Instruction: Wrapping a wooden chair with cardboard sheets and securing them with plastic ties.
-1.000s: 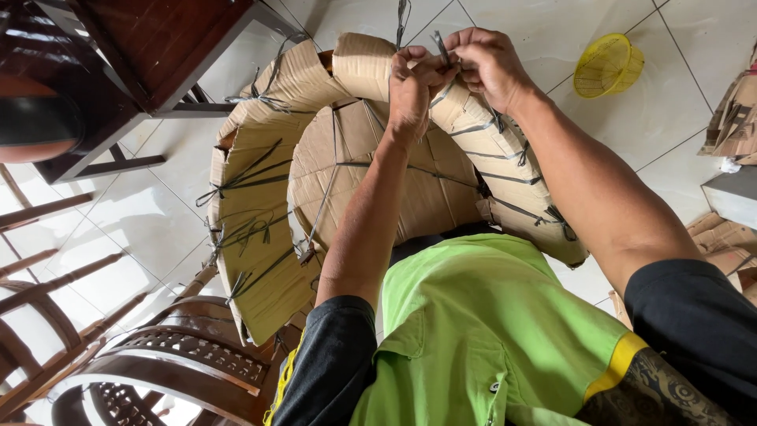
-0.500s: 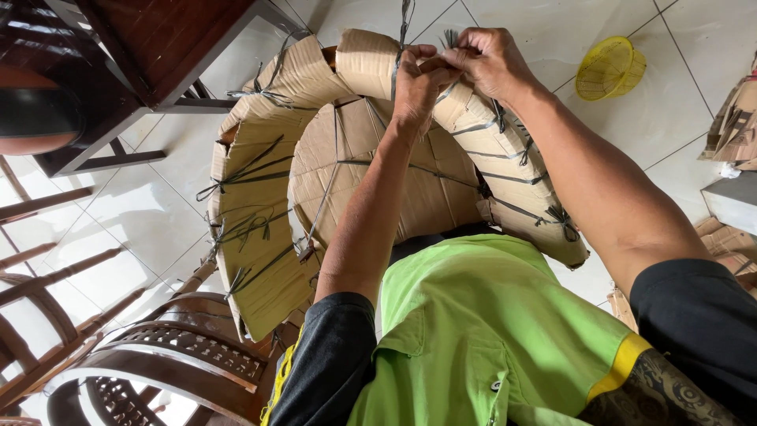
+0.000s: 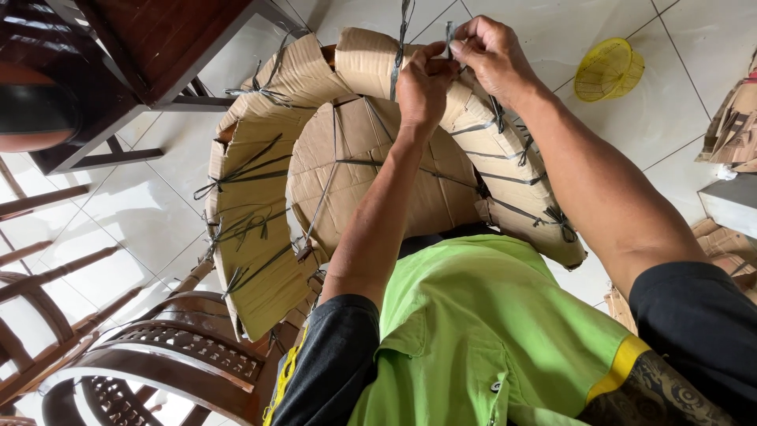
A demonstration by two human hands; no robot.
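You're pinching the thin grey strap [image 3: 448, 38] between both sets of fingers, left hand [image 3: 422, 87] and right hand [image 3: 495, 55] closed tight on it, right atop the cardboard-wrapped chair [image 3: 260, 205]. It's looking limp and slippery; grip near the knot.

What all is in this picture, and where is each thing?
cardboard-wrapped curved chair: one, brown, centre, on the floor
grey straps: many, tied around the cardboard
yellow basket: one, upper right on the tiles
dark wooden table: one, upper left
wooden chairs: several, brown, lower left
cardboard pieces: a few, brown, right edge
tiled floor: white
green shirt: one, black sleeves, bottom
left hand: on the wrapping's top
right hand: pinching a strap end
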